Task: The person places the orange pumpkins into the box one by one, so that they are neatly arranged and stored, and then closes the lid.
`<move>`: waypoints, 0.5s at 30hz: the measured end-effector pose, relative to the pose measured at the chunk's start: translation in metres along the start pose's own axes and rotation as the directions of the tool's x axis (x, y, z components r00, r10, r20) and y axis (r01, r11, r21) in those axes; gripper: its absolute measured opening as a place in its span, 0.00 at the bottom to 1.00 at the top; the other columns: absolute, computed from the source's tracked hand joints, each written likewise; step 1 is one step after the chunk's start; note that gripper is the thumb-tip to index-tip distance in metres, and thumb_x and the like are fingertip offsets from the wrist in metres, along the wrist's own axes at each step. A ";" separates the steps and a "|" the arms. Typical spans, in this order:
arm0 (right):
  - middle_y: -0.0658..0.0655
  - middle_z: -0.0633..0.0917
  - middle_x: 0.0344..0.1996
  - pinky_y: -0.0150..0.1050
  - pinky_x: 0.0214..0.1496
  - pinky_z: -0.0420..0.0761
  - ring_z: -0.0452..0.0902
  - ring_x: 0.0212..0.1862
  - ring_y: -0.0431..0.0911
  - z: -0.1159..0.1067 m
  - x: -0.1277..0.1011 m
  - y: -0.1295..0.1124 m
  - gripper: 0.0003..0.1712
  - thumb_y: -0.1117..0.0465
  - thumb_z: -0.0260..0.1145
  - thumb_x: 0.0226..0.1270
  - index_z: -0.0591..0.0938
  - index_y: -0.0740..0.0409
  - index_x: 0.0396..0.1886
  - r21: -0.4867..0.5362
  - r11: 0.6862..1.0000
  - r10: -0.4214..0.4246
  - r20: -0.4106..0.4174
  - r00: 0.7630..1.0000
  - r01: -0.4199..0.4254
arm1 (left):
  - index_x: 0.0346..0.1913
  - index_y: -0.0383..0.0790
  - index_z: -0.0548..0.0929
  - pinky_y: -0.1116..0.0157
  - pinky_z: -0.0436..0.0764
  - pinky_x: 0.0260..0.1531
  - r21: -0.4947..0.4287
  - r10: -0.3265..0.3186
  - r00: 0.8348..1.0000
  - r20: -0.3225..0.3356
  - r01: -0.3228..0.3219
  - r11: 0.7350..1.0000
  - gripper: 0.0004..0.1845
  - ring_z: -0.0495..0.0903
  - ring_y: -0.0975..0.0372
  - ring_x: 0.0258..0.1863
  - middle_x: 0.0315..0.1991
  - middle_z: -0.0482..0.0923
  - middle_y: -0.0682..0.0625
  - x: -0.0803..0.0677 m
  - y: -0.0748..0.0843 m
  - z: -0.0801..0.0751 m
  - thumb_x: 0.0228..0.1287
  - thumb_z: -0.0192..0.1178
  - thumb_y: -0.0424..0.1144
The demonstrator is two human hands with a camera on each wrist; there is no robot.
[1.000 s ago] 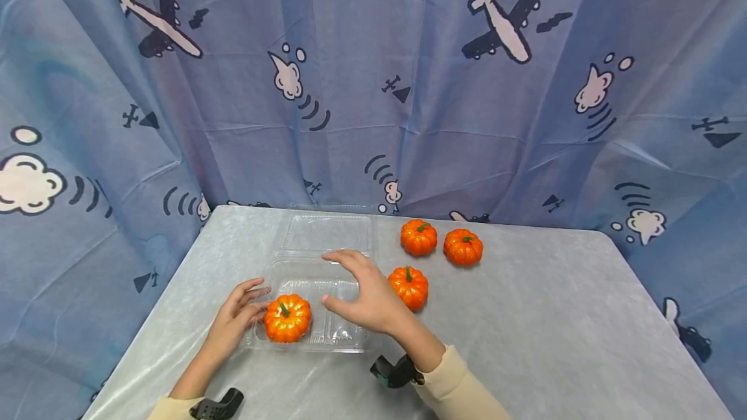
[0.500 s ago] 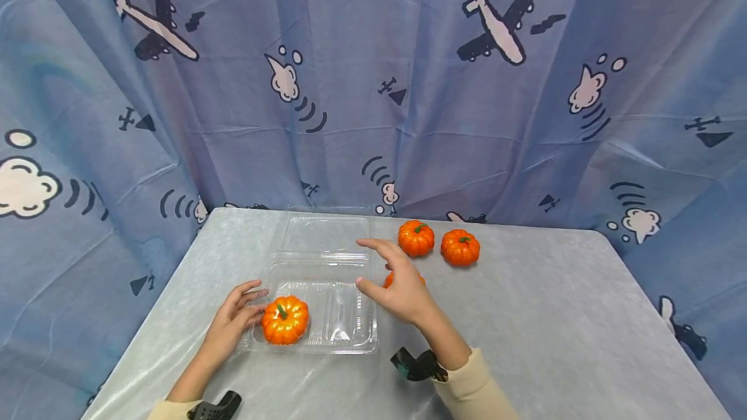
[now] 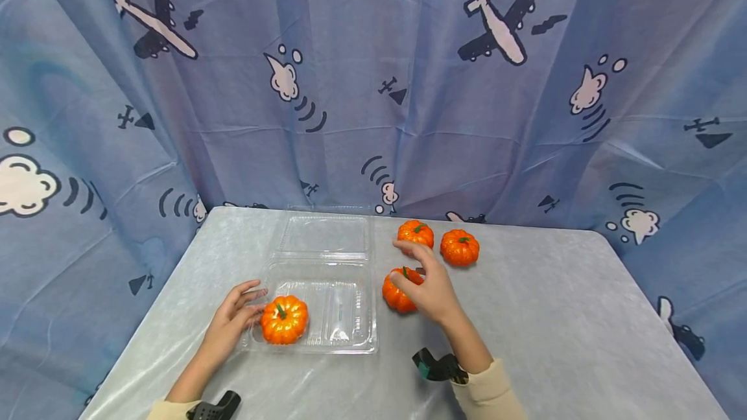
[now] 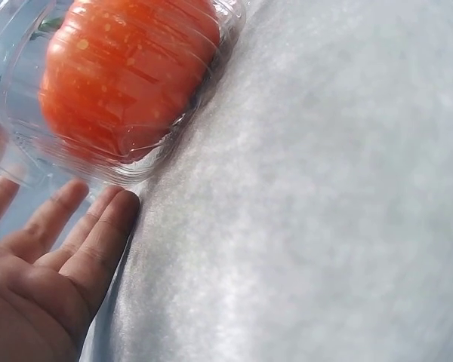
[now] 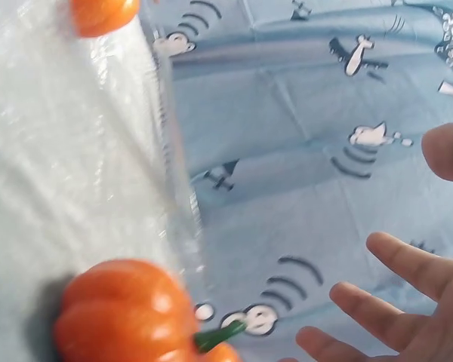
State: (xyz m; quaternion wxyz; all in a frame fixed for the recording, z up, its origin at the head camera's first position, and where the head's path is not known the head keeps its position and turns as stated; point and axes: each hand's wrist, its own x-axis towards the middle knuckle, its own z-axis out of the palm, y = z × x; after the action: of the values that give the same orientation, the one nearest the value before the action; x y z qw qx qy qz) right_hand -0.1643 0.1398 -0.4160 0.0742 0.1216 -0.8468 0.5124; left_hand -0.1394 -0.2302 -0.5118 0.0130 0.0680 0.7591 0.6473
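Note:
A clear plastic clamshell container lies with its lid folded back, and a small orange pumpkin sits in its left part. My left hand is at the container's left side; in the left wrist view its loosely extended fingers meet or nearly meet the clear wall. Just right of the container, my right hand hovers over another pumpkin, partly covering it. Thumb and fingers are spread, and they hold nothing. The right wrist view shows those fingers apart from a green-stemmed pumpkin.
Two more pumpkins, one behind the right hand and one to its right, stand toward the table's back edge. The lid reaches toward that edge. A blue curtain with airplane prints hangs behind the grey-white tablecloth.
My right hand has moved right, from above the container to over the nearest loose pumpkin, with its fingers still spread. The left hand has stayed at the container's side.

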 end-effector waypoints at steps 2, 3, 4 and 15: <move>0.58 0.77 0.59 0.58 0.55 0.74 0.71 0.60 0.55 -0.001 0.000 0.008 0.28 0.60 0.67 0.57 0.77 0.52 0.60 0.005 1.000 0.023 -0.013 1.000 -0.023 | 0.69 0.29 0.58 0.73 0.82 0.43 0.001 0.001 1.000 0.002 -0.001 1.000 0.24 0.79 0.75 0.46 0.64 0.65 0.25 0.000 0.000 0.000 0.73 0.43 0.27; 0.58 0.77 0.58 0.58 0.55 0.73 0.71 0.60 0.55 -0.001 -0.001 0.011 0.28 0.61 0.67 0.57 0.77 0.53 0.60 0.011 0.999 0.038 -0.019 0.999 -0.038 | 0.69 0.29 0.58 0.73 0.82 0.43 0.002 0.003 1.000 0.002 -0.003 1.000 0.24 0.79 0.75 0.46 0.63 0.65 0.24 0.000 0.000 0.000 0.73 0.43 0.27; 0.59 0.77 0.58 0.59 0.55 0.73 0.71 0.60 0.56 -0.001 -0.001 0.015 0.28 0.61 0.67 0.57 0.77 0.55 0.59 0.018 0.999 0.051 -0.025 0.998 -0.051 | 0.69 0.29 0.58 0.73 0.82 0.43 0.003 0.004 1.000 0.002 -0.004 1.000 0.24 0.79 0.75 0.46 0.63 0.65 0.24 0.000 0.000 0.000 0.73 0.43 0.27; 0.62 0.76 0.60 0.58 0.60 0.74 0.71 0.61 0.64 0.007 -0.003 0.050 0.27 0.60 0.67 0.57 0.78 0.57 0.58 0.041 0.982 0.187 -0.064 0.980 -0.184 | 0.69 0.30 0.59 0.73 0.82 0.43 0.008 -0.004 1.000 -0.006 0.004 1.000 0.24 0.79 0.75 0.46 0.63 0.66 0.25 0.001 -0.002 0.000 0.72 0.44 0.27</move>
State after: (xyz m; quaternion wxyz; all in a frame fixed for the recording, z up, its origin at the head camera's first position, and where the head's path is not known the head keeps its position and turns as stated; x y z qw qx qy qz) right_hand -0.1755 0.1562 -0.4631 0.0524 0.0262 -0.8424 0.5357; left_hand -0.1403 -0.2307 -0.5137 0.0118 0.0645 0.7618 0.6445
